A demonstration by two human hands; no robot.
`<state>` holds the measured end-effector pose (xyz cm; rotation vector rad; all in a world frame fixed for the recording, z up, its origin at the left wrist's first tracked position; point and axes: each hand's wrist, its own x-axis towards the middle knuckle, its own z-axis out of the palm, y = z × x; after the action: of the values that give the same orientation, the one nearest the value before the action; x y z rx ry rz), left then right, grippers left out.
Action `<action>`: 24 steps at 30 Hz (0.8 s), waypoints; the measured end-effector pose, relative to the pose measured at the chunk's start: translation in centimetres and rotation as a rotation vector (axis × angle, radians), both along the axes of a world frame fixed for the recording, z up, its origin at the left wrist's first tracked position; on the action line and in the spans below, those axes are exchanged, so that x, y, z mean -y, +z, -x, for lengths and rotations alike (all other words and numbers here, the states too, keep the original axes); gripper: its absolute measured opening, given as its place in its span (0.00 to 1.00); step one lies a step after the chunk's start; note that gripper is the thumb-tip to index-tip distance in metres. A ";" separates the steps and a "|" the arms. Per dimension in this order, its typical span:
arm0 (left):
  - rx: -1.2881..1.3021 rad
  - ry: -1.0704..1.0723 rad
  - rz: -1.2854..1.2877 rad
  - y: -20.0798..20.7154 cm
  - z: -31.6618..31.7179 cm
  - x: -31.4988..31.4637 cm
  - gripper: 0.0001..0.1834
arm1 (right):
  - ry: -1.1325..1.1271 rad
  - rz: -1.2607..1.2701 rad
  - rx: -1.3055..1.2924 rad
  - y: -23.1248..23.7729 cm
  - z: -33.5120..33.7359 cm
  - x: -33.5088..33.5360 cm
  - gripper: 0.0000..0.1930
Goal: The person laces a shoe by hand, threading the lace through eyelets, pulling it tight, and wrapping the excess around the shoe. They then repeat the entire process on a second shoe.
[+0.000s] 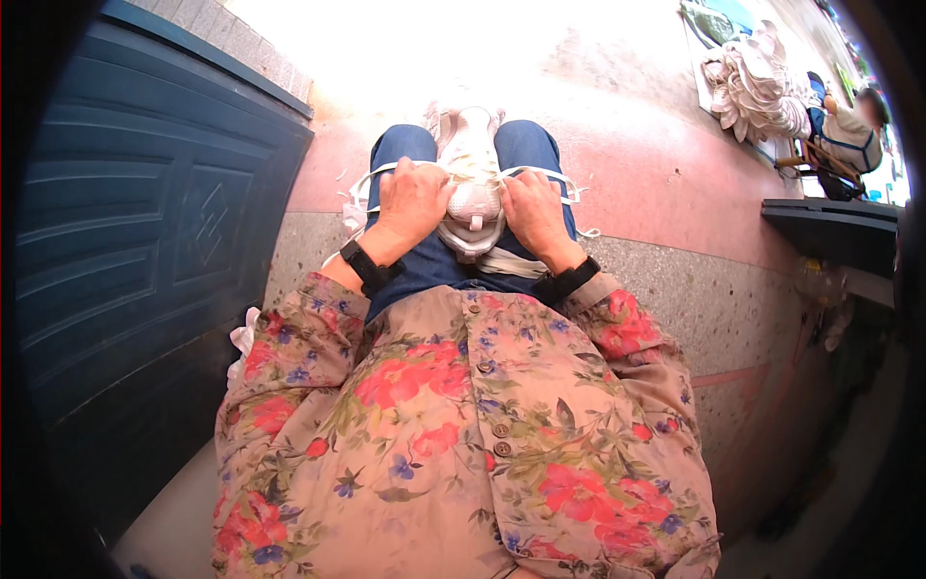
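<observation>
A white sneaker (475,205) is held between my knees, over the blue jeans (400,143) on my lap. Pale laces (473,175) run across its upper and trail out in loops on both sides. My left hand (413,200) lies along the shoe's left side, its fingers closed on the lace there. On the other side, my right hand (535,214) has its fingers curled round the lace, close to the upper. Where exactly the fingertips pinch is partly hidden. Below the shoe, more white material shows between my thighs.
A dark blue panelled door (145,193) stands close on my left. At far right, a pile of white shoes (757,87) lies near a seated person (854,135). A dark flat-topped object (834,227) stands nearer on the right. The floor (666,207) is pink and speckled grey.
</observation>
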<state>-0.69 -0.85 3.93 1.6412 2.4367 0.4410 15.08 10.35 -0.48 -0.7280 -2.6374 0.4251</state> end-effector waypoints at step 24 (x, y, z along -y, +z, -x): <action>1.491 0.281 0.020 1.5 2.0 -10.7 0.33 | 0.345 -0.284 0.040 3.4 1.4 -1.0 0.06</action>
<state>-2.66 9.87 5.47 0.4513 1.4070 1.1190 13.70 11.33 2.96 -0.1947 -2.7854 0.1190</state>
